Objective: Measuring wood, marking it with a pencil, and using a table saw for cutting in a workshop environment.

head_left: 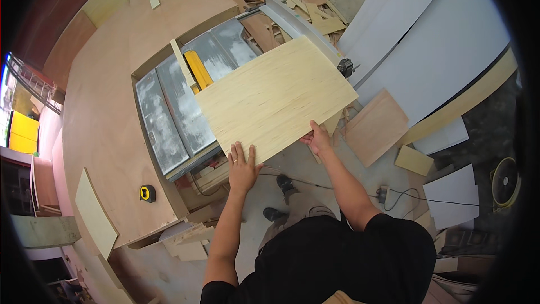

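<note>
A pale rectangular plywood board (281, 93) lies slanted across the metal top of a table saw (169, 112), its near edge toward me. Flat on the board's near left corner rests my left hand (243, 170), fingers stretched out. My right hand (318, 138) grips the near edge farther right, thumb on top and the other fingers partly hidden underneath. Just beyond the board's left end is the saw's yellow blade guard (198, 68), with a narrow wood strip (181, 63) beside it. A grey metal fence (301, 22) runs along the board's far right side.
A wide wooden worktop (107, 118) surrounds the saw on the left, carrying a yellow-black tape measure (147, 193) and a thin panel (95, 211). Offcuts (315, 8) pile up behind. Large white sheets (439, 39) stand at right. A cable (430, 199) crosses the floor.
</note>
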Available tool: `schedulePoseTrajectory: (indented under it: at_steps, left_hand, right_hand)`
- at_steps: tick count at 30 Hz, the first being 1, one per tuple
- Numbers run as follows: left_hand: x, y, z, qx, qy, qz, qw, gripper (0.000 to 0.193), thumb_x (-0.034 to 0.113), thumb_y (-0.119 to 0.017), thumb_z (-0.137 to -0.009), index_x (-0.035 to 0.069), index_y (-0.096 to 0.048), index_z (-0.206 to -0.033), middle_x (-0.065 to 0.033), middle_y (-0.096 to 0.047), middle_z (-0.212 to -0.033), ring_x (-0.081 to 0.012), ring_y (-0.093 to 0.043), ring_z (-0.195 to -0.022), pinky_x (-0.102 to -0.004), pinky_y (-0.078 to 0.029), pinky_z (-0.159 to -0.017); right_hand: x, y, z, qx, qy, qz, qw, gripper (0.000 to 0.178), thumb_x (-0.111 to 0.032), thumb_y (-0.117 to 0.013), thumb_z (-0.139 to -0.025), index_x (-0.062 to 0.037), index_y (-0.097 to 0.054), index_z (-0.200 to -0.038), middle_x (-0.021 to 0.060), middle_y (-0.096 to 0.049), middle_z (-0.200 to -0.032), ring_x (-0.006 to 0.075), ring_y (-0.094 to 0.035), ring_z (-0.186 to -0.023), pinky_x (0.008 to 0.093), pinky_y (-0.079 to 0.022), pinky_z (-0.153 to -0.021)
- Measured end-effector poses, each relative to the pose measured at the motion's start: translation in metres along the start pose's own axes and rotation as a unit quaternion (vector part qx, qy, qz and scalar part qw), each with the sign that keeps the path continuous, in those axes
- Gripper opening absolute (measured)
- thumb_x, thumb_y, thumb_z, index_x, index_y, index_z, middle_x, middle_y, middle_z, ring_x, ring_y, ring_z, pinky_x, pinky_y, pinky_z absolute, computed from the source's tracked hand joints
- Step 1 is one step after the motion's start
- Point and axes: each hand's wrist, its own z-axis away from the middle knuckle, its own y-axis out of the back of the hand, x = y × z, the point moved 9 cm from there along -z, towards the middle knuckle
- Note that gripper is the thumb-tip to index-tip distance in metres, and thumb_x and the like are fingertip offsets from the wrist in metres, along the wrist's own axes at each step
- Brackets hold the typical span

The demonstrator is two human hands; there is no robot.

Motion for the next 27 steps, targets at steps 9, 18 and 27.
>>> schedulePoseTrajectory:
  at_steps: [9,18,27]
  left_hand:
    - [0.017,-0.012,-0.07,-0.101,-0.022,-0.01,0.995,0.096,0.068,-0.065,-0.073,0.023,-0.032,-0.152,-0.0304,-0.011,-0.157,-0.0621,-0.004,-0.139,-0.0811,-0.012,-0.099]
    - [-0.007,-0.009,-0.098,-0.085,-0.016,0.022,0.996,0.101,0.068,-0.069,-0.067,0.025,-0.033,-0.151,-0.0274,-0.011,-0.158,-0.0618,-0.004,-0.139,-0.0822,-0.01,-0.098]
    - [-0.034,-0.014,-0.128,-0.133,0.003,0.024,0.991,0.1,0.081,-0.051,-0.075,0.022,-0.03,-0.153,-0.0214,-0.009,-0.16,-0.0556,-0.002,-0.142,-0.0786,-0.006,-0.103]
  right_hand:
    - [-0.002,-0.012,-0.01,0.022,0.006,-0.002,1.0,0.039,-0.035,-0.053,-0.097,-0.0003,-0.053,-0.116,0.0133,-0.065,-0.089,0.0247,-0.066,-0.078,0.0412,-0.057,-0.071]
    - [-0.01,-0.028,-0.031,0.04,0.012,0.015,0.999,0.042,-0.035,-0.053,-0.097,0.0012,-0.053,-0.116,0.0157,-0.062,-0.093,0.0268,-0.065,-0.081,0.0441,-0.056,-0.072]
    - [-0.015,-0.047,-0.041,0.054,0.021,0.012,0.998,0.039,-0.037,-0.053,-0.098,0.001,-0.056,-0.109,0.0129,-0.062,-0.087,0.024,-0.063,-0.077,0.0425,-0.055,-0.071]
